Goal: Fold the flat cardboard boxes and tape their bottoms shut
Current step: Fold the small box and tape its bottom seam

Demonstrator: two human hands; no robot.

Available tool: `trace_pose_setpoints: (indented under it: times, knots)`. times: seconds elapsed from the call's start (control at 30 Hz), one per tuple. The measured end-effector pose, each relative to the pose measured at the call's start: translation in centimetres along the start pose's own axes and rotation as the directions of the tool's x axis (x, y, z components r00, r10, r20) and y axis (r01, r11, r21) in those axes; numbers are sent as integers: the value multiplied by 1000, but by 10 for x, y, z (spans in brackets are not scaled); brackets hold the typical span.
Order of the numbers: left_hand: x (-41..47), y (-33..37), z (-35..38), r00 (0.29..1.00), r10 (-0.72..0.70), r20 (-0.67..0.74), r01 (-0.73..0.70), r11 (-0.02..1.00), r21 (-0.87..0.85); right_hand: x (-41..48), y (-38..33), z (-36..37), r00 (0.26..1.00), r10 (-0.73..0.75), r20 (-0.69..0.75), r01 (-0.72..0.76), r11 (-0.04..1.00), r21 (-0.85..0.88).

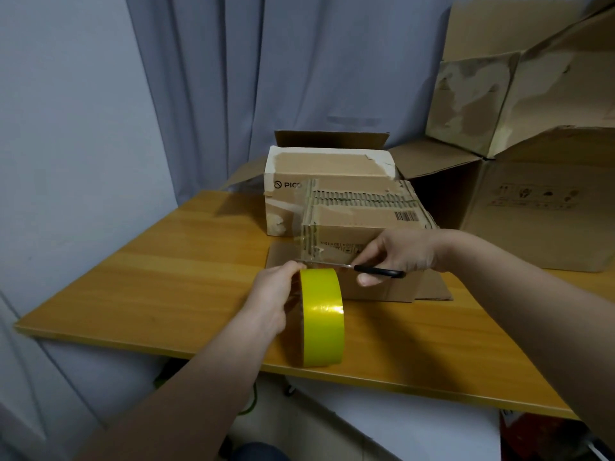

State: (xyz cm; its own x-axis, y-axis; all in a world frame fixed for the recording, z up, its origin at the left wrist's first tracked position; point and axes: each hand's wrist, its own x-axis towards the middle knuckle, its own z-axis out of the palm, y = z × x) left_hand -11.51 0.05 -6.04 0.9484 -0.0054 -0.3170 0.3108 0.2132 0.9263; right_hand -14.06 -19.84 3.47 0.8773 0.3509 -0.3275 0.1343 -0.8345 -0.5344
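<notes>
The left hand (pixel 273 294) gripped the yellow tape roll (pixel 322 314), held upright just in front of the cardboard box (pixel 359 234) on the wooden table (pixel 166 277). The right hand (pixel 402 252) clasped black-handled scissors (pixel 366 268), their blade lying between roll and box.

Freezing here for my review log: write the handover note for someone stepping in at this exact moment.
Left hand: grips the yellow tape roll, on edge near the table front.
Right hand: holds the scissors, blades at the strip stretched between roll and small box.
Done: small box folded, lower flaps spread on the table, tape run over its upturned face.
Left: snip the strip and press its end down. Whether the PICO box behind and the big boxes at right are taped cannot be told.
</notes>
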Motion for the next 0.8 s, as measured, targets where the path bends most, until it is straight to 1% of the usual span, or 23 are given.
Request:
trace_pose_setpoints:
  times: [0.13, 0.33, 0.43, 0.5, 0.57, 0.63, 0.7, 0.8]
  knots:
    - [1, 1, -3, 999, -37, 2, 37, 999, 16, 4, -1, 4, 998, -2, -62, -1, 999, -44]
    - [2, 3, -9, 999, -53, 4, 53, 999, 9, 11, 0, 11, 992, -6, -124, 0, 999, -44]
    - [0, 4, -8, 998, -57, -16, 57, 998, 0, 13, -1, 12, 989, -3, -150, 0, 1000, -20]
    - [-3, 5, -7, 998, -45, -33, 44, 999, -20, 15, 1, 10, 985, 25, -168, -24, 1000, 8]
    - [-8, 3, -7, 999, -10, -32, 8, 999, -48, 15, 3, 9, 991, 92, -98, -88, 995, 41]
    - [-14, 1, -9, 999, 48, -25, -50, 997, -63, 16, 6, 14, 990, 144, -11, -144, 990, -15]
    - [-21, -2, -11, 993, 116, -13, -116, 991, -60, 18, 10, 25, 987, 164, -5, -164, 984, -70]
    - [-32, -6, -10, 980, 198, 6, -197, 977, -83, 16, 20, 44, 986, 162, -30, -162, 987, -6]
